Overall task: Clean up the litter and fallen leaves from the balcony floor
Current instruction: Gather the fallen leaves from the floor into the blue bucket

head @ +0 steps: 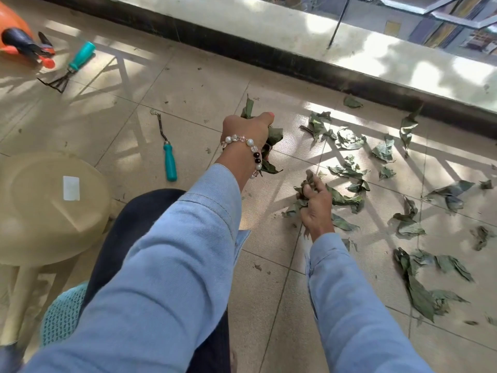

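Left grip: my left hand (246, 127) is curled tight round a bunch of leaves (273, 141), held up off the floor; leaf tips stick out above and below my fist.
Left wrist: a bead bracelet (248, 146) sits just above the cuff of my blue sleeve (166, 265).
Right grip: my right hand (317, 203) is low at the floor, its fingers bent round a clump of dry leaves (341, 199) that spreads out to both sides of it.
Loose leaves: scattered leaves (408, 227) lie over the tiled floor (188, 98) to the right of both hands, reaching up near the dark kerb (269, 57) of the balcony edge; a larger heap (419, 289) lies lower right.
Tools: a teal-handled weeder (169, 160) lies on the tiles left of my left hand; a teal-handled hand rake (72, 65) lies further off at upper left.
Upper left corner: an orange object with a black nozzle (18, 36), just beside the rake.
Left side: a beige plastic stool (40, 211), close to my knee.
Light: sun and railing shadows stripe the tiles.
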A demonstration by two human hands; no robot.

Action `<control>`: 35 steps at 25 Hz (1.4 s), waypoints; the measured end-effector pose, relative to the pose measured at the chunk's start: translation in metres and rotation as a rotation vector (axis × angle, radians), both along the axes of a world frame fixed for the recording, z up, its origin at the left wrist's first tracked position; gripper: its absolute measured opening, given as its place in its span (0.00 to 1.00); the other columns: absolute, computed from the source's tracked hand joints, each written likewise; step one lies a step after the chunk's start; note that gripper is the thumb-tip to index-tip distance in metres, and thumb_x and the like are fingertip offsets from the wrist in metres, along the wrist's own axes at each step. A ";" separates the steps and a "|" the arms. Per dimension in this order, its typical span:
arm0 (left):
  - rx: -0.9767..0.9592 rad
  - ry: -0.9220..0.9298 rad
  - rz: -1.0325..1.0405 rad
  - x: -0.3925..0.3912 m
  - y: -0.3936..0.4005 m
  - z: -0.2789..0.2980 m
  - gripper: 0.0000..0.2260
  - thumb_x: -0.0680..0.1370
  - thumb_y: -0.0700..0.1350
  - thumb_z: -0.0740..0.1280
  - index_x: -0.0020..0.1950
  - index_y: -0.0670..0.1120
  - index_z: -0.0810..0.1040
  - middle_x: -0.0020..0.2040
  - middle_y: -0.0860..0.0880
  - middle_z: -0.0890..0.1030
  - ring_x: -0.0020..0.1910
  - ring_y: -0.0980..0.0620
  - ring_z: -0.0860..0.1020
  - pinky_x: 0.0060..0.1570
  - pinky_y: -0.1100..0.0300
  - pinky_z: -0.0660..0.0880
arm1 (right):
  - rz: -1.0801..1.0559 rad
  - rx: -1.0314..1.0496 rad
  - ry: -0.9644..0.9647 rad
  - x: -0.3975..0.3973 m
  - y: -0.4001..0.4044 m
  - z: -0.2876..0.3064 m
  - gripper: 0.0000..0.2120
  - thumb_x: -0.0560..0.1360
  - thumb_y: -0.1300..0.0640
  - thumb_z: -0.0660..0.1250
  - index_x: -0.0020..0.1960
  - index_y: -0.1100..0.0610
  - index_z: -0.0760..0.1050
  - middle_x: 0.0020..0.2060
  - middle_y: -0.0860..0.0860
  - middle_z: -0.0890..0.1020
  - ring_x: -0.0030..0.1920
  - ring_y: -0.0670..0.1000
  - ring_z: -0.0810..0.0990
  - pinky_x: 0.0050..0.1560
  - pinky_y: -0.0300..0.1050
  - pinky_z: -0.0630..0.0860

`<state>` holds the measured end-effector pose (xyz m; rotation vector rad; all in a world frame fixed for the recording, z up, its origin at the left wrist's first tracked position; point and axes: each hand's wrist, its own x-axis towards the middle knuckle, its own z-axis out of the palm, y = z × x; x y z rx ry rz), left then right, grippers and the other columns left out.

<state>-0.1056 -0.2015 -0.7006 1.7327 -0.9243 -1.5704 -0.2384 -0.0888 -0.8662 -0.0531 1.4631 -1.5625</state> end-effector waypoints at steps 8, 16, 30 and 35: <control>0.097 0.082 -0.042 -0.028 0.016 -0.003 0.17 0.67 0.49 0.75 0.47 0.40 0.74 0.46 0.40 0.83 0.36 0.44 0.78 0.41 0.49 0.79 | -0.424 -0.255 -0.545 0.019 0.014 0.041 0.06 0.64 0.66 0.53 0.32 0.58 0.65 0.26 0.52 0.66 0.23 0.49 0.63 0.24 0.36 0.61; 0.234 0.488 -0.197 -0.153 0.120 0.026 0.31 0.65 0.57 0.76 0.59 0.37 0.76 0.51 0.41 0.83 0.37 0.46 0.78 0.38 0.53 0.79 | -0.802 -0.555 -0.399 -0.051 0.084 0.189 0.08 0.72 0.58 0.56 0.34 0.55 0.67 0.30 0.51 0.72 0.28 0.51 0.71 0.30 0.38 0.70; 0.636 0.587 -1.133 -0.252 0.461 0.069 0.21 0.75 0.60 0.62 0.50 0.43 0.78 0.48 0.42 0.81 0.45 0.44 0.80 0.48 0.53 0.78 | -1.426 -0.101 0.222 -0.098 0.389 0.247 0.12 0.68 0.51 0.67 0.43 0.59 0.82 0.45 0.63 0.83 0.44 0.59 0.81 0.48 0.48 0.77; 0.948 0.566 -1.357 -0.246 0.584 0.050 0.27 0.80 0.62 0.53 0.42 0.42 0.79 0.40 0.43 0.81 0.39 0.46 0.79 0.44 0.58 0.75 | -1.743 -0.106 0.216 -0.081 0.505 0.222 0.19 0.67 0.42 0.69 0.44 0.58 0.84 0.43 0.58 0.85 0.46 0.59 0.83 0.55 0.52 0.78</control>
